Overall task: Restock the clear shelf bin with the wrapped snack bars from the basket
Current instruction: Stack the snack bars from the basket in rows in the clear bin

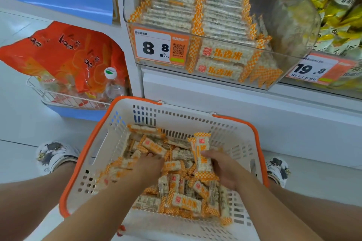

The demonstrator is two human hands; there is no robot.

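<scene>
Head view: gathering step. Right hand (225, 170) gripping upright snack bars (203, 156) over the basket (195, 121); left hand (150, 164) down among the loose bars, grip hidden. Next, probably: lift to the clear shelf bin (195, 13). Pale tiled floor (19, 103) below, price tag (156, 47) in front.

Left hand (149, 164) fingertips are disappearing under the bars (177, 188); basket (242, 143) near rim is getting cut off; yellow packets (340, 13) are blurring.
</scene>
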